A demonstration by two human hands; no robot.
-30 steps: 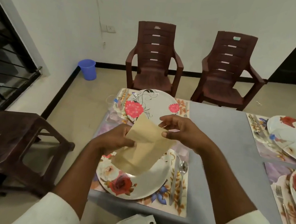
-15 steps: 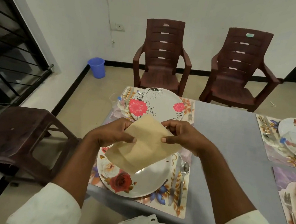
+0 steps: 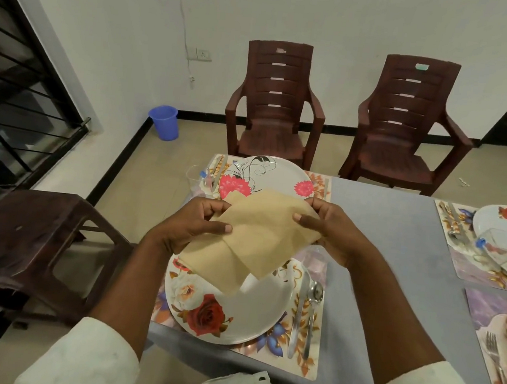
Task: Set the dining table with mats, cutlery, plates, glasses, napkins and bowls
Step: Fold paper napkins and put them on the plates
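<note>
The beige paper napkin [image 3: 260, 236] hangs in the air between both hands, held above the near rose-patterned plate [image 3: 228, 307] and not touching it. The left hand [image 3: 189, 229] pinches the napkin's left edge, thumb lying across the top face and the other fingers curled beneath; the right hand [image 3: 332, 230] pinches the far right corner the same way, thumb on top. From both sets of fingers the sheet falls away downward and toward the body. Its long axis slants from the right hand's high far corner to a low free corner under the left hand (neither hand is plainly the nearer one, since both already grip it).

It looks thin and soft, folded over on itself, with an overlapping flap whose edge crosses the middle. The lower edges droop loose. The next fold probably depends on bringing the two pinched edges together.
</note>
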